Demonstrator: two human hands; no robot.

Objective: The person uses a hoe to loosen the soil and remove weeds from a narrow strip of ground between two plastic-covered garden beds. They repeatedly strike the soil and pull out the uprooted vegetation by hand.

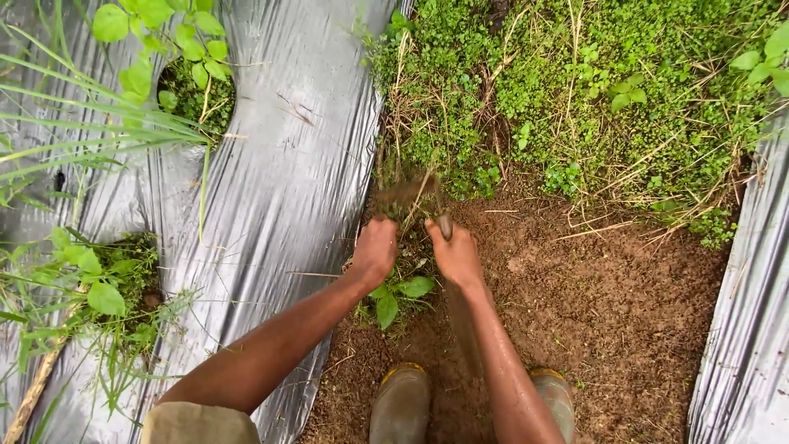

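Weeds (408,200) grow at the edge of the bare dirt (592,304), right in front of both hands. The left hand (375,249) is closed on a clump. The right hand (454,253) grips a blurry tool handle (444,224). This looks like weeding; pulling needs a firm tug.

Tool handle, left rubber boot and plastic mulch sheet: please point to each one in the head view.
Tool handle (445,226), head view: the short part above the right hand (456,255).
Left rubber boot (400,403), head view: its toe top.
Plastic mulch sheet (288,164), head view: bare silver surface.
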